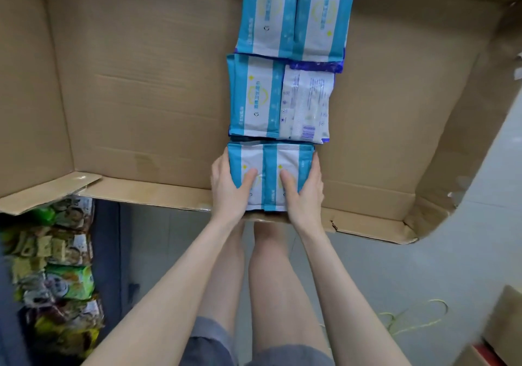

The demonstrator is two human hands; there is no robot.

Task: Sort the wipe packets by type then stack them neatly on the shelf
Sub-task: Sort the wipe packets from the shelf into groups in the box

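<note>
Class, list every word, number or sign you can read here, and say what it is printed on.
No text can be quoted.
Face-up wipe packets: blue characters, too blurred to read.
Packet lying back up: fine print and barcode, too small.
Near packets, gripped by left hand and right hand: blurred.
Snack bags: blurred.

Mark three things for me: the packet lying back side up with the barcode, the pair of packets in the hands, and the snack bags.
Barcode packet (306,105): head view, middle of its white back.
Held packets (270,167): head view, blue stripe at their middle.
Snack bags (70,281): head view, green bag mid-pile.
</note>
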